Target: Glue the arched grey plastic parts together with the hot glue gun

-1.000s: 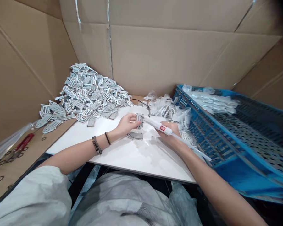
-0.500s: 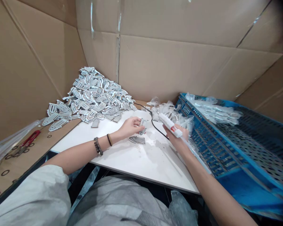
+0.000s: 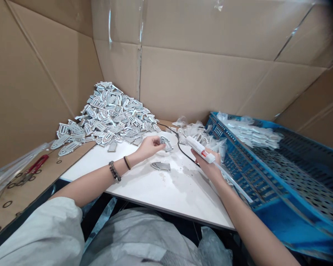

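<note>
Between thumb and fingers, my left hand (image 3: pixel 151 146) pinches a small grey-white part (image 3: pixel 166 143) above the white board (image 3: pixel 183 195). Another flat grey part (image 3: pixel 161 166) lies on the board just below that hand. My right hand (image 3: pixel 208 162) is wrapped round a white glue gun (image 3: pixel 198 147) with a red mark. Its nozzle points up and left, towards the held part but apart from it. A long clear stick trails from the gun's rear, and a black cord runs behind it.
A big heap of grey-white parts (image 3: pixel 113 111) stands at the back left. Bagged parts (image 3: pixel 197 132) lie behind the gun. A blue crate (image 3: pixel 266 181) with bagged pieces (image 3: pixel 249 131) fills the right. Red-handled pliers (image 3: pixel 34 166) rest on cardboard at left. Cardboard walls (image 3: pixel 205 81) surround the workplace.
My left hand has shifted slightly left and up, and the part in it has turned to a different angle. My right hand with the glue gun has stayed nearly still.
</note>
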The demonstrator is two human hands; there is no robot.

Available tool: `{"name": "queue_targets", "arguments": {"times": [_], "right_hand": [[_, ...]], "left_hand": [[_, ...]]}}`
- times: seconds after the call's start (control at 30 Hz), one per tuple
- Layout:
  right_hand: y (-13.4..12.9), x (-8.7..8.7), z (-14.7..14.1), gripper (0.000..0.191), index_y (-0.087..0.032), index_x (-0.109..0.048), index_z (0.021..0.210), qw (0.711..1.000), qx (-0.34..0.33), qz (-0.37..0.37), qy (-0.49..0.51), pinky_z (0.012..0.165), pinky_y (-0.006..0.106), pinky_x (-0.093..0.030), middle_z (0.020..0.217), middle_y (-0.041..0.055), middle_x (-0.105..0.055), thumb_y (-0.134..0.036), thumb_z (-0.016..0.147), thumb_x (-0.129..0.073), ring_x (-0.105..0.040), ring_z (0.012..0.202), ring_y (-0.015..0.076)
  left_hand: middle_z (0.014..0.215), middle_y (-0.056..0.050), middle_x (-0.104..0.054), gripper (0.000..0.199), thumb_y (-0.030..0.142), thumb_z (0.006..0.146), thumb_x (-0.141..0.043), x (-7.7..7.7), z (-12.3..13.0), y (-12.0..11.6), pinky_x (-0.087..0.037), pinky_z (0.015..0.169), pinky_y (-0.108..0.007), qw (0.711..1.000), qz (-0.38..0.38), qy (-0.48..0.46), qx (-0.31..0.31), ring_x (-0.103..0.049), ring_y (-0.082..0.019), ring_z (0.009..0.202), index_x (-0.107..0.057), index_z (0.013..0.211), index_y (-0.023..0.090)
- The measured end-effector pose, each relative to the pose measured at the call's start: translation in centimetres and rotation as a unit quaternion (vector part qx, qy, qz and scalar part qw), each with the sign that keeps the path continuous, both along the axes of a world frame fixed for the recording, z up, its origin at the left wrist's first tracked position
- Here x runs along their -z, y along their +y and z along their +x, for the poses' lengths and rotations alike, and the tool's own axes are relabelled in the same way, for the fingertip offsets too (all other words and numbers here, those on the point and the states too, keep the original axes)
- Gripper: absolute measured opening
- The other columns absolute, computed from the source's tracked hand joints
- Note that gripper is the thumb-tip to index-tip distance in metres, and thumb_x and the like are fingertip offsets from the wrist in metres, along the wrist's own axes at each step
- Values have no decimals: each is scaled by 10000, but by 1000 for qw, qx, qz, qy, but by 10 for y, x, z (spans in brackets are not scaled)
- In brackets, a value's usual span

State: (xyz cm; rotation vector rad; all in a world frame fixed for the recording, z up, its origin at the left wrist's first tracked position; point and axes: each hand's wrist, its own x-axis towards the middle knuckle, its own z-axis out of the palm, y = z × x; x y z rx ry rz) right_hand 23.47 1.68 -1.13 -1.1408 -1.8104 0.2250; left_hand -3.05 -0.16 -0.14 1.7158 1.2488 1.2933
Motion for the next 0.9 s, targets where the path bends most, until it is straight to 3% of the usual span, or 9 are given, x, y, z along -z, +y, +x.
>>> {"name": "queue_targets", "arguments": {"times": [0.13,0.23,0.33,0.47,0.63,0.9], "right_hand": [[-3,-3,0,485,-229,-476,546,1000,-12,15,-17,493,295,-370,524,25,-542,-571,876,-572,-515,496,175],[-3,-5,0,459,-232,-492,563,997,-61,35,-40,521,300,-412,538,31,-557,-545,893,-552,-548,529,189],[-2,-4,-2,400,-231,-531,598,989,-115,64,-60,578,312,-470,603,49,-616,-490,903,-541,-602,583,203],[0,2,-4,320,-230,-589,658,981,-147,97,-83,649,334,-523,734,73,-690,-431,900,-532,-665,700,228],[2,9,-4,276,-224,-598,674,975,-172,103,-95,663,327,-536,785,71,-703,-364,903,-533,-679,733,220],[2,10,-4,241,-218,-613,677,975,-158,115,-108,654,331,-533,815,78,-710,-311,885,-534,-680,753,225]], "left_hand": [[842,-43,-706,265,391,785,-704,-1,-1,1,-466,666,-237,1000,29,-9,6,-611,-141,727,-709,848,133],[926,-65,-718,343,441,788,-723,1,0,0,-533,728,-268,997,5,-69,35,-662,-155,780,-689,938,135],[774,-36,-682,420,516,765,-751,4,2,-1,-579,699,-298,992,-34,-112,53,-675,-160,717,-634,895,134],[650,-1,-607,458,567,757,-750,6,4,-2,-576,610,-267,994,-23,-91,58,-644,-139,628,-584,766,140],[724,-24,-655,452,570,777,-731,5,5,-3,-557,596,-234,994,-19,-80,78,-644,-121,618,-638,822,130],[778,-51,-695,454,570,777,-733,7,7,-4,-557,624,-240,991,-24,-77,102,-662,-134,660,-655,862,130]]}}
